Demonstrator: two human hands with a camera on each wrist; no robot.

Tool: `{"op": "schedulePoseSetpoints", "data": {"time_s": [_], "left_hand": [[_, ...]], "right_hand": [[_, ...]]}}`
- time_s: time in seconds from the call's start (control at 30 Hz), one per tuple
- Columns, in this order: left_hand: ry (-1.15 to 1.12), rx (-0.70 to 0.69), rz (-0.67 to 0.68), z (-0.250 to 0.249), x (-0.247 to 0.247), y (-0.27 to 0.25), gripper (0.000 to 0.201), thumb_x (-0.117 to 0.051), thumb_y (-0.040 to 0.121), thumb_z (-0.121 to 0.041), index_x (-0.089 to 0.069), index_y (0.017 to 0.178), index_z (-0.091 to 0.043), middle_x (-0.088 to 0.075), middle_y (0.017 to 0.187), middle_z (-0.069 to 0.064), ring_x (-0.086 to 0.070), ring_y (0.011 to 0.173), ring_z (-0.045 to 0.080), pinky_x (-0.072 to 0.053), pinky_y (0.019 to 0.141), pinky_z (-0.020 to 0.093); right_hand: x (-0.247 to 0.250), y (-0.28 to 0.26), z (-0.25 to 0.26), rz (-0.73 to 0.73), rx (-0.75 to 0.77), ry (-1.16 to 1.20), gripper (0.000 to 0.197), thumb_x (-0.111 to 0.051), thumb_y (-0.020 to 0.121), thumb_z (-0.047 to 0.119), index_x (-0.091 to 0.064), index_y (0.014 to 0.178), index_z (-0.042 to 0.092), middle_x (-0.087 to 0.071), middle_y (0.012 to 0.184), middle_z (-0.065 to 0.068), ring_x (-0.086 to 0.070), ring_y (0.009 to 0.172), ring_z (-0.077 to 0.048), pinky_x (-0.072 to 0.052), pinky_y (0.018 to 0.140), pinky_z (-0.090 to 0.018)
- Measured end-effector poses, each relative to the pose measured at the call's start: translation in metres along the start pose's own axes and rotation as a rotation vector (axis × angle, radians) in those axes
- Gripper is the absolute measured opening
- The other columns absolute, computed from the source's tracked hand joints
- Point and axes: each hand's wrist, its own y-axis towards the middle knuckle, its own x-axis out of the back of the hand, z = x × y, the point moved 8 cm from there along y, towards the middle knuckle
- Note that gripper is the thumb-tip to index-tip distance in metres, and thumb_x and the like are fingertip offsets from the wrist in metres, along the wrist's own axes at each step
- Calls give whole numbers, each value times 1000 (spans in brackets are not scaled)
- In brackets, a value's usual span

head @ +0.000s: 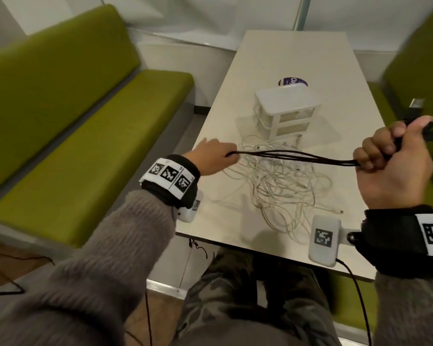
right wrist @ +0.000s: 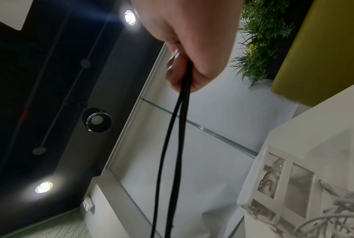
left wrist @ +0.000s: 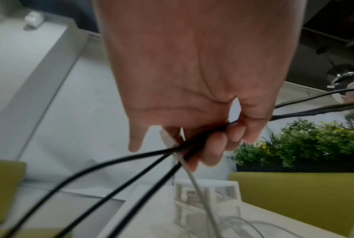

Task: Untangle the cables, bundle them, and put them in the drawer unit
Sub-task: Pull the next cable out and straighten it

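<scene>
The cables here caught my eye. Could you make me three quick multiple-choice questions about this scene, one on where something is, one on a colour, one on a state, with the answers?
1. Where is the tangle of white cables?
A. On the table in front of the drawer unit
B. On the green bench
C. Inside a drawer

2. What colour are the cables stretched between the two hands?
A. White
B. Black
C. Red

3. How is the right hand?
A. Flat on the table
B. Hanging open and idle
C. Curled around the cables

Answers:
1. A: the head view shows the pile on the table, just before the drawer unit.
2. B: the black cables run from the left hand to the right.
3. C: its fingers wrap the strands, with the plugs sticking out beyond the thumb.
</scene>
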Motion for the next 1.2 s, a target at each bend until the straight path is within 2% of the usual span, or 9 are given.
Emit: {"op": "schedulePoseSetpoints", "data": {"time_s": [0.07, 0.17, 0.27, 0.37, 0.47, 0.6, 0.77, 0.97, 1.2], "left_hand": [[57, 91, -35, 16, 12, 1, 20, -34, 97, -32, -45, 88, -18, -46, 83, 1, -40, 96, 26, -23, 107, 53], [-86, 149, -140, 25, 24, -2, 13, -38, 96, -30, -44, 96, -19, -33, 103, 2, -33, 108, 26, -30, 103, 48], [-369, 125, -152, 24, 27, -4, 10, -38, 97, -28, -38, 92, -19, -40, 108, 10, -48, 105, 32, -43, 94, 44], [-417, 127, -63, 18, 21, -7, 13, -36, 98, -29, -36, 96, -16, -55, 101, 20, -59, 96, 38, -47, 81, 48], [-308, 112, 7, 17, 13, -10, 16, -43, 96, -17, -32, 108, -13, -51, 82, 1, -51, 73, 22, -40, 59, 27], [-345, 52, 65, 20, 8, -11, 25, -40, 91, 2, -36, 103, -19, -61, 112, 4, -61, 101, 19, -50, 90, 32], [-320, 18, 79, 18, 4, -14, 40, -39, 81, 11, -36, 80, -29, -72, 89, 1, -67, 83, 11, -50, 73, 28], [-322, 57, 22, 21, 1, -12, 27, -56, 82, 2, -39, 87, -19, -67, 87, 8, -64, 75, 20, -51, 69, 32], [-201, 155, 103, 60, -23, -32, 11, -46, 90, -11, -54, 88, -17, -52, 69, -3, -43, 57, 12, -32, 51, 22]], "right_hand": [[-5, -1, -2, 2, -5, 1, 46, -29, 100, 49, -40, 65, 23, -22, 54, 6, -15, 46, -11, -19, 42, -22], [-8, 0, -2, -1, -9, 10, 46, -30, 101, 49, -40, 65, 23, -22, 54, 6, -15, 46, -11, -20, 41, -21], [-8, 4, -1, 3, -8, 14, 46, -30, 100, 49, -40, 65, 22, -22, 54, 6, -16, 46, -11, -20, 41, -21], [-5, 6, -4, -7, -19, 15, 46, -30, 101, 49, -41, 65, 22, -23, 54, 6, -16, 46, -11, -21, 41, -20], [2, 6, -9, -27, -35, 15, 46, -30, 101, 49, -41, 66, 22, -23, 54, 7, -16, 46, -10, -21, 41, -20], [10, 7, -14, -39, -53, 6, 46, -29, 101, 50, -41, 66, 22, -24, 53, 7, -16, 46, -10, -21, 41, -20], [9, 7, -16, -48, -60, 7, 46, -30, 101, 50, -41, 66, 22, -25, 52, 7, -17, 45, -10, -21, 40, -20], [10, 6, -18, -57, -65, -3, 46, -31, 100, 49, -41, 66, 21, -26, 52, 7, -17, 45, -10, -20, 40, -20], [34, 18, 7, -115, 25, 82, 46, -29, 102, 47, -40, 64, 23, -24, 50, 7, -15, 42, -8, -19, 37, -19]]}}
